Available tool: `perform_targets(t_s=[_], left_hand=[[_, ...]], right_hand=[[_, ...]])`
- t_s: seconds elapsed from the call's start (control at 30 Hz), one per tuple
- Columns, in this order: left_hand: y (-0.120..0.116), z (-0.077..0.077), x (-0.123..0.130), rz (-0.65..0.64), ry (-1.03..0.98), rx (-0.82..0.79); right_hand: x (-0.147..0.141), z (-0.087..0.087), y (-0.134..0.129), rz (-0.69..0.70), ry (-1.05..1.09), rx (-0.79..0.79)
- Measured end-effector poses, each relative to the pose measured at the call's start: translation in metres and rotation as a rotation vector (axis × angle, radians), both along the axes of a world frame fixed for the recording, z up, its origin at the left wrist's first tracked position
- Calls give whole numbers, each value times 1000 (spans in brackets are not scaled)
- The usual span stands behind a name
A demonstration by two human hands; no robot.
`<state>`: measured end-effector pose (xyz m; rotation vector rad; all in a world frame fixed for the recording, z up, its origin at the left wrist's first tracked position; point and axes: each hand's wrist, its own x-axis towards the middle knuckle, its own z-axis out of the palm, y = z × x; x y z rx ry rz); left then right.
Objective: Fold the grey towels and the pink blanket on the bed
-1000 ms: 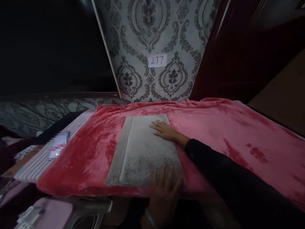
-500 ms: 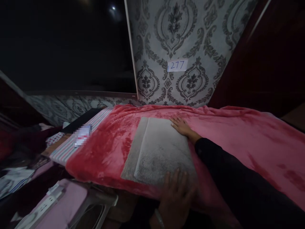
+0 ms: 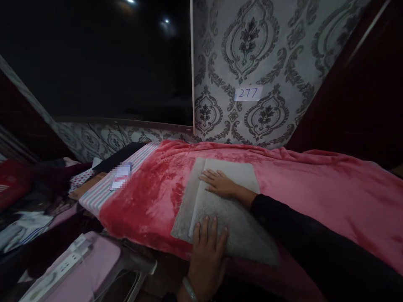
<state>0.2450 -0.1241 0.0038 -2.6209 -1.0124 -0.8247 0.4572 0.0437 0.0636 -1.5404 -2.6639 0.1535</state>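
Observation:
A folded grey plush cloth (image 3: 234, 218), possibly a towel or mat, lies on a red and pink blanket (image 3: 315, 184). Its top layer ends in a straight edge, with a strip of the lower layer showing on the left. My right hand (image 3: 220, 183) rests flat on the far part of the cloth, fingers spread and pointing left across that edge. On the near part, close to the same edge, lies my left hand (image 3: 208, 247) with its fingers stretched out, a bracelet at the wrist. Neither hand grips anything.
Left of the blanket are a striped cloth (image 3: 94, 195) and a blurred packet (image 3: 121, 176). A pink stool (image 3: 103, 249) bears a white power strip (image 3: 59, 268) at lower left. Behind stand a large dark screen (image 3: 100, 63) and a patterned wall (image 3: 217, 88).
Both hands have slid left over the grey cloth, from its right side to the edge of the top layer. My view has also shifted, so the scene sits further right.

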Motion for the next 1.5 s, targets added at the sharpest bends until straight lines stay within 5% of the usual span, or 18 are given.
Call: perform_targets(t_s=[0.33, 0.63, 0.8, 0.9, 1.03, 1.17, 1.3, 1.5], left_hand=[[5, -14, 7, -41, -203, 76], [7, -13, 6, -45, -153, 59], [1, -2, 5, -79, -123, -41], [3, 14, -9, -162, -111, -130], [17, 26, -36, -84, -100, -160], [29, 16, -53, -92, 20, -163], [32, 5, -58, -91, 28, -152], [29, 11, -53, -48, -15, -174]], right_hand=[[19, -2, 76, -244, -6, -68], [11, 14, 79, -465, -36, -67], [6, 22, 28, -451, -32, -22], [8, 16, -31, -295, -4, -13], [13, 2, -122, -218, 20, -33], [21, -20, -179, -345, 56, 76], [33, -46, -205, -502, 212, 200], [35, -67, -242, -692, 542, 314]])
